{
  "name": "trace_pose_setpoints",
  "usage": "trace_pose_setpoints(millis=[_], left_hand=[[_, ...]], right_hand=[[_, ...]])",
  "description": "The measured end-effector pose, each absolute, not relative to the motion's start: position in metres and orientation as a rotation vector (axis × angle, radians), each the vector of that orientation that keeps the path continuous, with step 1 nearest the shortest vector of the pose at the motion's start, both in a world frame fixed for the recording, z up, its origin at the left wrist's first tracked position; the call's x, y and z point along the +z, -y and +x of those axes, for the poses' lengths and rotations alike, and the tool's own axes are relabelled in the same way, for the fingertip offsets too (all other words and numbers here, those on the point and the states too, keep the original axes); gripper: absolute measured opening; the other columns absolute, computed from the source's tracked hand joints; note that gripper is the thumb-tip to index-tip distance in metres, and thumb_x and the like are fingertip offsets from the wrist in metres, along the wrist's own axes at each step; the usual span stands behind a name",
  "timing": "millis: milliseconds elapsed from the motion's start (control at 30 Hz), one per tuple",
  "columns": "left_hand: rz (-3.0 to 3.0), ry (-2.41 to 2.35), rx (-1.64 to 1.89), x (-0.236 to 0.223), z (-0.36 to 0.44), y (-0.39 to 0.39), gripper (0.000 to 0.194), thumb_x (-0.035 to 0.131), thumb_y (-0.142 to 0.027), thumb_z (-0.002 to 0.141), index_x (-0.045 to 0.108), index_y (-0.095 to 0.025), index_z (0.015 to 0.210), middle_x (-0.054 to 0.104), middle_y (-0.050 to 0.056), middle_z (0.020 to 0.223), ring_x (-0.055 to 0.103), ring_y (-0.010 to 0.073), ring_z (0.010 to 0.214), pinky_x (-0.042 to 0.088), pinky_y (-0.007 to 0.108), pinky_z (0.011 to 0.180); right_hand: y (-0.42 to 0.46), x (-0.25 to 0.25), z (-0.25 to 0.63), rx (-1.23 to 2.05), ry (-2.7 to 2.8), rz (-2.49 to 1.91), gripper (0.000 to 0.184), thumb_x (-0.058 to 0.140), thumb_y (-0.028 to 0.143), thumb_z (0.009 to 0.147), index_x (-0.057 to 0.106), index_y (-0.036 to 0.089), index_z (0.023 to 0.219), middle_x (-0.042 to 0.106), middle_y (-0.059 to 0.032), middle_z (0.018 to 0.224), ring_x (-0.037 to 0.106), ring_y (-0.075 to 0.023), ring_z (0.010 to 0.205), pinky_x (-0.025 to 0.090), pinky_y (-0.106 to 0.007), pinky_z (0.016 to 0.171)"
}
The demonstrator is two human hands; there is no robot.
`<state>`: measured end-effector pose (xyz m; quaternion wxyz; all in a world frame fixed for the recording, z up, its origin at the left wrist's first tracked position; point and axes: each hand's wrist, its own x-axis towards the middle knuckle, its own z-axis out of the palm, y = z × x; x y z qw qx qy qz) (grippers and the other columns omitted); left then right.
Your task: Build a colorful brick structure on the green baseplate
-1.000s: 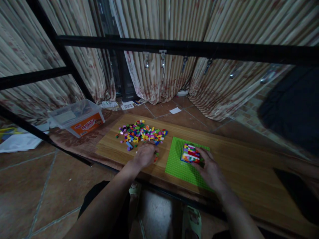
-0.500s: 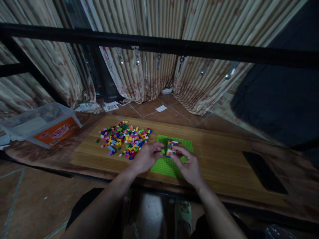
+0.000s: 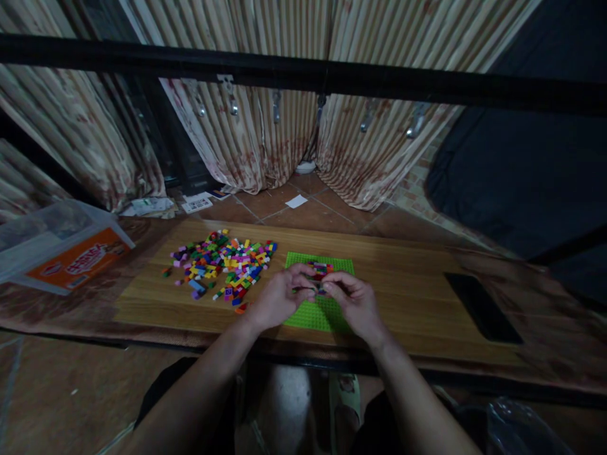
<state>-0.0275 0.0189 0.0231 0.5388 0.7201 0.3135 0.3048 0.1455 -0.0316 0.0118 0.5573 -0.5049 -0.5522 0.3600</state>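
A green studded baseplate (image 3: 313,319) lies on the wooden board, carrying a small build of coloured toy bricks (image 3: 324,268) that my fingers partly cover. Over the plate, just in front of the build, my two hands nearly meet. My left hand (image 3: 283,296) is closed, thumb toward the curled fingers. My right hand (image 3: 355,302) pinches thumb and forefinger together beside the left fingertips. Whatever sits between the fingertips is too small and dark to name. To the left of my left hand spreads a heap of loose toy bricks (image 3: 232,262) in many colours.
A clear plastic bin (image 3: 71,246) with an orange label stands at the far left. On the right of the wooden board (image 3: 403,291) lies a flat black phone-like slab (image 3: 481,308). A dark bar (image 3: 284,72) runs across beyond the table, with striped curtains (image 3: 265,139) behind.
My left hand has gone from spread fingers to closed and moved in against the right. The right fingers have come together off the build's side. The view has shifted slightly rightward.
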Motion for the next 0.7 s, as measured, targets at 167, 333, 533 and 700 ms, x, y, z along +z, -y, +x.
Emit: trace_pose_setpoints(millis=[167,333,533,700], left_hand=[[1.725,-0.892,0.804,0.011,-0.04,-0.033,0.009,0.063,-0.019,0.078,0.059,-0.016,0.085,0.069,0.001,0.077,0.066,0.0142,0.076,0.05,0.025,0.071],[1.913,-1.005,0.777,0.0,-0.043,-0.036,0.01,0.058,-0.021,0.081,0.066,-0.016,0.08,0.072,0.003,0.082,0.067,0.0152,0.077,0.052,0.026,0.073],[1.929,-0.943,0.757,0.003,-0.034,-0.029,0.014,0.056,-0.009,0.08,0.063,-0.017,0.089,0.072,0.001,0.09,0.069,0.0149,0.088,0.053,0.028,0.084],[2.044,-0.971,0.738,0.009,-0.033,-0.026,0.016,0.054,-0.01,0.082,0.064,-0.018,0.091,0.072,0.001,0.091,0.068,0.0153,0.088,0.052,0.028,0.084]], right_hand=[[0.027,0.015,0.167,0.765,0.908,-1.119,0.01,0.072,0.032,0.074,0.07,0.023,0.079,0.064,0.0037,0.062,0.058,-0.0114,0.056,0.049,-0.027,0.061],[0.026,0.011,0.172,0.792,0.706,-1.161,0.019,0.078,0.035,0.066,0.07,0.022,0.076,0.066,0.0023,0.066,0.061,-0.0124,0.057,0.052,-0.029,0.058],[0.025,0.004,0.167,0.892,0.711,-1.2,0.022,0.079,0.037,0.064,0.071,0.021,0.077,0.067,0.0016,0.065,0.063,-0.0131,0.058,0.053,-0.029,0.059],[0.025,0.006,0.164,0.915,0.717,-1.219,0.023,0.08,0.037,0.063,0.072,0.021,0.077,0.068,0.0017,0.066,0.063,-0.012,0.057,0.053,-0.028,0.059]])
